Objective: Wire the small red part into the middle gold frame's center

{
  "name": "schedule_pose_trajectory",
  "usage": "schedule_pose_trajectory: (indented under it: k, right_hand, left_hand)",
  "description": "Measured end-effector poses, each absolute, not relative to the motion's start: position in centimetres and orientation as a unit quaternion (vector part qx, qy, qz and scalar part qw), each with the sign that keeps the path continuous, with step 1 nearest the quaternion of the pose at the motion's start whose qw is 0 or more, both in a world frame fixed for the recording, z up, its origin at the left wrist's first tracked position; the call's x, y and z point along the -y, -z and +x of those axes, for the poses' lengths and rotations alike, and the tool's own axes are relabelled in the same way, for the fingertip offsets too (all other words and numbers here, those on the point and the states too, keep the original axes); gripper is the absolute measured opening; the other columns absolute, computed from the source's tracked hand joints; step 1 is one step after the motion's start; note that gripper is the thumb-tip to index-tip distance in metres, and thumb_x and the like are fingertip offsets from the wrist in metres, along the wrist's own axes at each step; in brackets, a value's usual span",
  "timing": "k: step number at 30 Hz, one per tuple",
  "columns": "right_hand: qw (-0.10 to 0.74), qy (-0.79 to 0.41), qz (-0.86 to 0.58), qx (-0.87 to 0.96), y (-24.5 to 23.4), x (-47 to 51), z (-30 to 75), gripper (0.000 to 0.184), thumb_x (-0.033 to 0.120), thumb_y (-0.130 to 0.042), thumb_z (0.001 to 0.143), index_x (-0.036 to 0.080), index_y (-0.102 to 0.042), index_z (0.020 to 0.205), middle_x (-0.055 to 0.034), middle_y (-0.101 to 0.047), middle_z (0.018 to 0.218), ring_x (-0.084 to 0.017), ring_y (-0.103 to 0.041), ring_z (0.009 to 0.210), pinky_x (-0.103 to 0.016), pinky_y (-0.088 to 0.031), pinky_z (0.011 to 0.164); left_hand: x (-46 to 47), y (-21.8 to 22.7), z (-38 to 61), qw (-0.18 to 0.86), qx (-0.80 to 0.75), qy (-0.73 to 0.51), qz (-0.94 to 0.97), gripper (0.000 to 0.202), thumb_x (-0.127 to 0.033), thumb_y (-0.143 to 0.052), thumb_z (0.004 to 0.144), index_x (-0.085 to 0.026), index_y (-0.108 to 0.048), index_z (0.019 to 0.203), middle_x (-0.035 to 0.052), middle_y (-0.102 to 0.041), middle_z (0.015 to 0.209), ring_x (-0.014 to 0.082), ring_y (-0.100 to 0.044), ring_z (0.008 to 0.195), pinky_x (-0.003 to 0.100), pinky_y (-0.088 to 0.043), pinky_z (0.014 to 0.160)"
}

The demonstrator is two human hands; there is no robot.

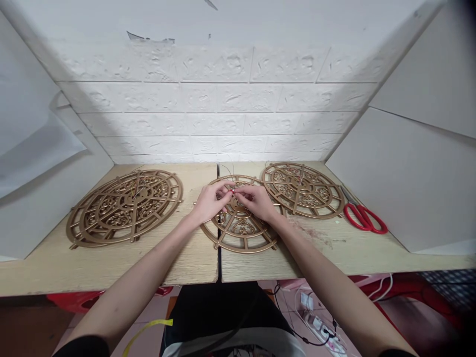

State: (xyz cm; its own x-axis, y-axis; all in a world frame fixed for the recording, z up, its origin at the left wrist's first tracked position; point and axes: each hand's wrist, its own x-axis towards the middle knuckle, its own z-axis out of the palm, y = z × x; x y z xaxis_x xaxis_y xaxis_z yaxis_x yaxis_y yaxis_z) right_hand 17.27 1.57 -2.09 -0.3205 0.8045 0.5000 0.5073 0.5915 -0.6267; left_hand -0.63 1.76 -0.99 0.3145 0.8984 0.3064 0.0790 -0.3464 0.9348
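Note:
A gold openwork disc (245,244) with spokes and scrollwork lies flat at the middle of the table. Above its centre my left hand (212,202) and my right hand (257,202) meet, thumbs and forefingers pinched together. Between the fingertips shows a tiny red piece (232,192), too small to name exactly. Thin dark wires (231,172) rise behind the fingers, seemingly from the same spot. Both hands partly cover the disc's hub and upper half.
A stack of similar gold discs (124,233) lies to the left, thin wires on top. Another gold disc (303,198) lies at the right, beside red-handled scissors (364,218). White panels (409,183) flank the table (178,267). A dark gap (219,267) splits the tabletop.

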Motion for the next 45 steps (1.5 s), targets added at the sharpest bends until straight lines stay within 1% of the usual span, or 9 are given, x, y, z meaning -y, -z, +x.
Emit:
schedule_pose_trajectory:
  k: [6, 9, 12, 21, 24, 29, 34, 41, 45]
  right_hand:
    - [0.418, -0.168, -0.425, 0.785, 2.3, -1.7, 17.3, 0.027, 0.032, -0.052, 0.086, 0.015, -0.073, 0.089, 0.0000, -0.060, 0.057, -0.010, -0.042, 0.048, -0.021, -0.031, 0.049]
    - [0.425, -0.164, -0.417, 0.786, 2.4, -1.9, 17.4, 0.024, 0.030, -0.053, 0.086, 0.015, -0.073, 0.090, -0.0019, -0.067, 0.067, -0.011, -0.050, 0.054, -0.021, -0.035, 0.053]
    - [0.425, -0.166, -0.399, 0.795, 2.4, -1.9, 17.4, 0.023, 0.027, -0.054, 0.086, 0.015, -0.073, 0.092, -0.0033, -0.070, 0.076, -0.013, -0.057, 0.062, -0.021, -0.039, 0.059]
    - [0.412, -0.179, -0.397, 0.801, 2.0, -1.8, 17.6, 0.023, 0.028, -0.053, 0.087, 0.016, -0.072, 0.089, -0.0031, -0.069, 0.074, -0.014, -0.058, 0.065, -0.023, -0.040, 0.061]
    - [0.415, -0.219, -0.405, 0.785, 1.8, -1.8, 17.5, 0.023, 0.031, -0.056, 0.085, 0.015, -0.071, 0.091, -0.0035, -0.069, 0.075, -0.014, -0.058, 0.065, -0.023, -0.042, 0.061]
    - [0.437, -0.360, -0.398, 0.721, 1.4, -2.1, 18.1, 0.032, 0.037, -0.051, 0.086, 0.014, -0.067, 0.101, -0.0055, -0.067, 0.079, -0.013, -0.058, 0.060, -0.025, -0.047, 0.056]
    - [0.425, -0.387, -0.378, 0.726, 0.8, -2.1, 19.1, 0.023, 0.029, -0.056, 0.081, 0.015, -0.068, 0.095, -0.0062, -0.066, 0.086, -0.013, -0.059, 0.067, -0.025, -0.048, 0.060]
    - [0.346, -0.343, -0.331, 0.808, 0.5, -1.8, 19.1, 0.014, 0.020, -0.061, 0.078, 0.016, -0.072, 0.086, -0.0060, -0.064, 0.087, -0.015, -0.059, 0.076, -0.027, -0.047, 0.069]
    - [0.319, -0.297, -0.325, 0.839, 0.4, -1.8, 19.2, 0.016, 0.015, -0.059, 0.078, 0.017, -0.073, 0.084, -0.0055, -0.064, 0.086, -0.015, -0.059, 0.077, -0.028, -0.047, 0.075]
  left_hand:
    - [-1.8, 1.1, -0.8, 0.389, -0.379, -0.420, 0.727, 0.032, -0.027, -0.058, 0.079, -0.021, -0.065, 0.109, 0.0028, -0.062, 0.075, 0.0117, -0.060, 0.051, 0.019, -0.043, 0.039]
    - [-1.8, 0.9, -0.9, 0.377, -0.385, -0.397, 0.743, 0.032, -0.030, -0.056, 0.081, -0.021, -0.063, 0.110, 0.0014, -0.062, 0.077, 0.0107, -0.060, 0.051, 0.019, -0.045, 0.042]
    - [-1.7, 0.9, -0.9, 0.363, -0.388, -0.383, 0.755, 0.030, -0.031, -0.054, 0.082, -0.021, -0.063, 0.109, -0.0001, -0.062, 0.077, 0.0096, -0.061, 0.050, 0.019, -0.046, 0.045]
    - [-1.6, 0.8, -0.9, 0.363, -0.386, -0.376, 0.760, 0.026, -0.033, -0.053, 0.082, -0.019, -0.063, 0.102, 0.0004, -0.062, 0.079, 0.0104, -0.062, 0.049, 0.020, -0.044, 0.044]
    - [-1.6, 0.8, -0.9, 0.369, -0.384, -0.380, 0.757, 0.025, -0.033, -0.054, 0.081, -0.019, -0.064, 0.100, 0.0006, -0.062, 0.077, 0.0100, -0.061, 0.049, 0.019, -0.043, 0.044]
    - [-1.7, 0.9, -0.7, 0.362, -0.393, -0.401, 0.744, 0.020, -0.029, -0.056, 0.078, -0.017, -0.065, 0.093, -0.0005, -0.059, 0.067, 0.0107, -0.059, 0.053, 0.019, -0.043, 0.047]
    - [-1.9, 0.7, -0.7, 0.326, -0.412, -0.431, 0.733, 0.016, -0.026, -0.059, 0.074, -0.016, -0.065, 0.085, -0.0020, -0.059, 0.059, 0.0103, -0.056, 0.055, 0.020, -0.043, 0.056]
    - [-2.5, 0.8, -1.0, 0.417, -0.446, -0.449, 0.652, 0.019, -0.030, -0.065, 0.069, -0.015, -0.063, 0.079, -0.0021, -0.060, 0.053, 0.0077, -0.046, 0.039, 0.019, -0.037, 0.043]
    - [-2.7, 0.9, -0.9, 0.465, -0.454, -0.465, 0.602, 0.018, -0.028, -0.067, 0.067, -0.014, -0.063, 0.077, -0.0011, -0.062, 0.053, 0.0073, -0.047, 0.036, 0.018, -0.037, 0.039]
